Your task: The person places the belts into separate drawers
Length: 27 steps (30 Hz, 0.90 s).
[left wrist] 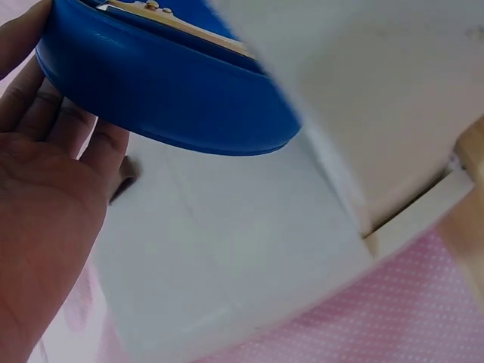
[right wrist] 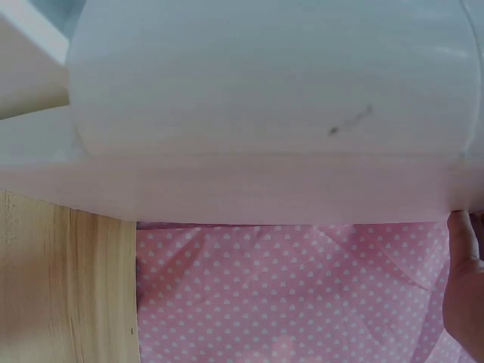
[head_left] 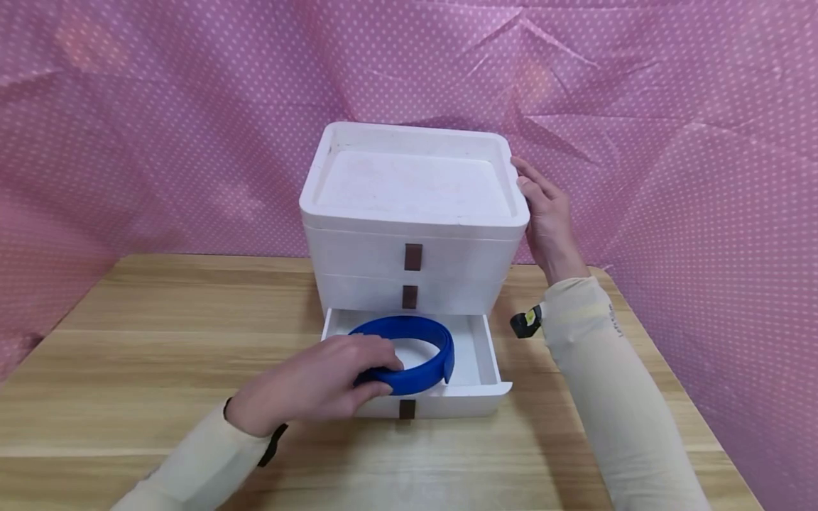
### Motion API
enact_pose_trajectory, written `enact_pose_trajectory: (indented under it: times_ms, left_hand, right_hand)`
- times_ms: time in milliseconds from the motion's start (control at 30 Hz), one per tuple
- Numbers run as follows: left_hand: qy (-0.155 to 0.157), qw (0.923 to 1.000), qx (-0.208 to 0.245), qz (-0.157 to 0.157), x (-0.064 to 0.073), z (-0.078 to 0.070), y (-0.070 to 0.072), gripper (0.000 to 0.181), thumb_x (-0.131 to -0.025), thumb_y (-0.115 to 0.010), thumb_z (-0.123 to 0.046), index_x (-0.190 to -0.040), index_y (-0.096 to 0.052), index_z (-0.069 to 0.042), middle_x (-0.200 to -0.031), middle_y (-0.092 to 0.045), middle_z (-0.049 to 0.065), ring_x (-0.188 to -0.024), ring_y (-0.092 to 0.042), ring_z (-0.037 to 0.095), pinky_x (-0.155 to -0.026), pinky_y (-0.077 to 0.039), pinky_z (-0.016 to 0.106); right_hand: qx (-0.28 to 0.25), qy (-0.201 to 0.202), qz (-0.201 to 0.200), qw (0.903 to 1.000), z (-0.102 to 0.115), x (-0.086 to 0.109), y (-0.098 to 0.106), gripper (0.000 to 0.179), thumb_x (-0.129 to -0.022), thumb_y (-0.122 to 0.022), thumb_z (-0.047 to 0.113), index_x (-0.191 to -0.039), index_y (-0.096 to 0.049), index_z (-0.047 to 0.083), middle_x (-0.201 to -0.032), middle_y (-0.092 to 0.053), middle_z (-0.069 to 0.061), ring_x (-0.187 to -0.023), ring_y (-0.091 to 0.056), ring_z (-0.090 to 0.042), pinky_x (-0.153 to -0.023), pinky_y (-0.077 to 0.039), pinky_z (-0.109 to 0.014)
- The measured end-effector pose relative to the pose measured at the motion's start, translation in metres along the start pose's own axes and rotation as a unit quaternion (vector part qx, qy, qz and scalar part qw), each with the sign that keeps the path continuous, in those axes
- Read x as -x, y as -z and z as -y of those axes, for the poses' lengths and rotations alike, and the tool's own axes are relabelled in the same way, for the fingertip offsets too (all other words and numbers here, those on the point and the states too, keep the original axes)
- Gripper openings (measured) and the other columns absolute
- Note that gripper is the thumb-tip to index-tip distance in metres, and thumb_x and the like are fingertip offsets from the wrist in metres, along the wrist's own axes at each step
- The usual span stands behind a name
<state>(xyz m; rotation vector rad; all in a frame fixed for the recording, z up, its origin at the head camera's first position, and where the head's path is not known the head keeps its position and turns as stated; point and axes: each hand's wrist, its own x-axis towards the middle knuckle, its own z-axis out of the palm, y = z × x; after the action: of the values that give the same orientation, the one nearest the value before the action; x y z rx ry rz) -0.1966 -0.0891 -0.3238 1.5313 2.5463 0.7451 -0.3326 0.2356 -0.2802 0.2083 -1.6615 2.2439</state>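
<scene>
A coiled blue belt [head_left: 417, 380] is over the pulled-out bottom drawer [head_left: 491, 390] of a white drawer unit [head_left: 364, 252]. My left hand [head_left: 326, 380] pinches the near left side of the coil between thumb and fingers. In the left wrist view, a gold-coloured metal buckle [left wrist: 181, 26] shows inside the belt [left wrist: 166, 98]. My right hand [head_left: 548, 220] rests against the unit's right side near the top edge, fingers extended. Only the thumb side of the right hand [right wrist: 465, 295] shows in the right wrist view, touching the white wall.
Two upper drawers with brown pull tabs [head_left: 413, 257] are closed. The unit's top is a shallow recessed tray [head_left: 409, 218]. It stands on a wood-grain table [head_left: 192, 319], with pink dotted cloth [head_left: 224, 106] behind and at both sides.
</scene>
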Motion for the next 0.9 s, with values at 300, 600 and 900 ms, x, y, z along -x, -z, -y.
enact_pose_trajectory:
  times_ms: [300,600,900]
  left_hand:
    - [0.029,0.9995,0.001,-0.009,-0.006,0.028,-0.012,0.016,-0.091,-0.071,-0.012,-0.108,-0.070,-0.012,-0.098,-0.063,-0.009,-0.088,-0.057,0.008,-0.078,-0.054,0.030]
    - [0.053,0.9983,-0.024,-0.004,-0.015,0.041,-0.021,0.017,-0.090,-0.072,-0.012,-0.107,-0.071,-0.011,-0.098,-0.065,-0.006,-0.088,-0.057,0.012,-0.076,-0.054,0.032]
    - [0.066,0.9975,0.021,0.010,-0.022,0.055,-0.030,0.013,-0.086,-0.077,-0.014,-0.099,-0.075,-0.014,-0.087,-0.063,-0.013,-0.076,-0.056,0.007,-0.067,-0.052,0.024]
  right_hand:
    - [-0.010,0.000,0.000,1.0000,-0.003,0.001,-0.001,0.035,-0.094,-0.065,0.009,-0.129,-0.064,0.004,-0.134,-0.059,-0.009,-0.108,-0.060,-0.019,-0.081,-0.057,-0.023]
    - [0.008,-0.001,-0.006,1.0000,-0.002,-0.003,-0.002,0.037,-0.094,-0.065,0.011,-0.130,-0.063,0.006,-0.135,-0.058,-0.008,-0.111,-0.059,-0.021,-0.083,-0.057,-0.023]
    - [0.007,-0.001,-0.016,0.9999,-0.001,-0.004,-0.003,0.037,-0.093,-0.066,0.011,-0.130,-0.064,0.006,-0.134,-0.059,-0.009,-0.112,-0.058,-0.022,-0.083,-0.057,-0.023]
